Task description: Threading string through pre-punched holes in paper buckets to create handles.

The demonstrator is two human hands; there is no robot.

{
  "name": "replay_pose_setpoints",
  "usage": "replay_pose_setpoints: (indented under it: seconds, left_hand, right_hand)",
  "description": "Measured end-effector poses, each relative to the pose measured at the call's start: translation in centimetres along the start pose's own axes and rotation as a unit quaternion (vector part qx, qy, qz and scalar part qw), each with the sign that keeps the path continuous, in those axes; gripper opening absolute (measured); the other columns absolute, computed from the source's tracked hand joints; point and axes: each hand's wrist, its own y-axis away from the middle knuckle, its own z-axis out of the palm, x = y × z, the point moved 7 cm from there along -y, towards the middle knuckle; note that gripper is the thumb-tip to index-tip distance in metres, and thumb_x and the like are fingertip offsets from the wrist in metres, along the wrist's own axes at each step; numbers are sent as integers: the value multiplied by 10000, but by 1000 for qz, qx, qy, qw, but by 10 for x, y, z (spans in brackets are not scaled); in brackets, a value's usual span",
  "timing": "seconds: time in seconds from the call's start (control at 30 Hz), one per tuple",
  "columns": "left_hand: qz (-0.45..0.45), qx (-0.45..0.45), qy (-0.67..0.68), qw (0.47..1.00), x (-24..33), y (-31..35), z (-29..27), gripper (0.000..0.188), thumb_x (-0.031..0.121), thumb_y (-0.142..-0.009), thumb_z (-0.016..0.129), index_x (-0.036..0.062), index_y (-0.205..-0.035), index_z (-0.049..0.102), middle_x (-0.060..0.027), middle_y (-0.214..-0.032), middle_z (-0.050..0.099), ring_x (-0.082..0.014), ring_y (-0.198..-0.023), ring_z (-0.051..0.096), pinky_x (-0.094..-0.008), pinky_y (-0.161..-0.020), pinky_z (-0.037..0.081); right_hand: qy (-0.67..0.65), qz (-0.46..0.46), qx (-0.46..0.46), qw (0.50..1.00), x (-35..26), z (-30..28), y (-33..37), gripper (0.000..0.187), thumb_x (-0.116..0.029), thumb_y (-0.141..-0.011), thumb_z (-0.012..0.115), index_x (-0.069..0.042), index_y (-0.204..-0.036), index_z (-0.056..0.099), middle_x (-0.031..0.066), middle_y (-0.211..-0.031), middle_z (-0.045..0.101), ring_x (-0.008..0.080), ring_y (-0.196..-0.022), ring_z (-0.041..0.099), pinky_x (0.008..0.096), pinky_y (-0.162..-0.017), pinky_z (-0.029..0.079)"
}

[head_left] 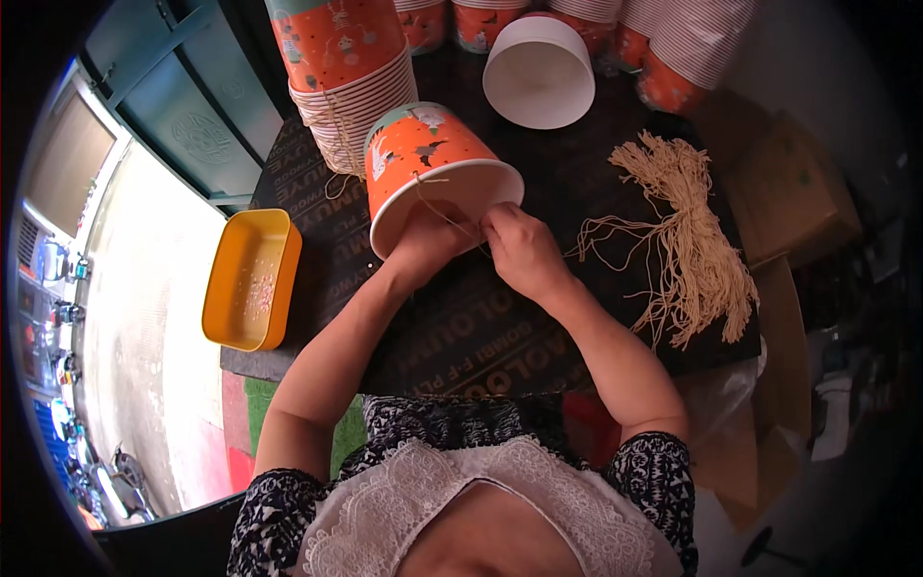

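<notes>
An orange paper bucket point(423, 144) with a pale green base and printed figures lies tipped over the dark table, its white-rimmed mouth toward me. My left hand point(435, 236) reaches into that mouth; its fingers are mostly hidden inside. At the rim's right side my right hand point(524, 248) is closed in a pinch on a thin string. The beige string point(435, 204) comes through the bucket's side near the rim, with a short end outside, and runs across the opening toward my fingers. A bundle of beige strings point(697, 240) lies to the right of my right hand.
Nested orange buckets point(351, 96) with strings stand at the back left. Further stacks point(687, 48) line the back edge, beside a white bucket point(538, 77) facing me. A yellow tub point(293, 255) holding small bits sits left. Cardboard point(793, 183) stands beyond the table's right edge.
</notes>
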Motion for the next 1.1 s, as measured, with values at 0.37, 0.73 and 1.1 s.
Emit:
replay_pose_setpoints:
  seconds: [0.37,0.73,1.1]
  left_hand:
    - [-85,-61,80,991,5,2,4,152,171,-829,623,35,-761,620,0,-581,525,-89,-472,454,-247,-411,332]
    - [-86,-117,11,989,-7,1,7,183,182,-846,642,1,-814,645,-41,-604,584,-104,-489,526,-262,-428,398]
    - [61,-73,-45,994,6,-2,9,138,69,-760,666,-27,-857,648,-149,-735,657,-229,-699,632,-346,-643,497]
  right_hand:
    - [-57,27,-72,995,8,1,0,100,-73,-826,586,26,-815,591,180,-959,618,392,-862,609,453,-737,501]
    - [-180,172,-139,958,20,4,-1,122,-62,-824,626,56,-797,639,106,-970,666,172,-817,641,292,-727,486]
    - [-197,174,-65,963,13,2,-1,105,-49,-836,622,44,-882,639,126,-923,667,190,-764,646,292,-670,495]
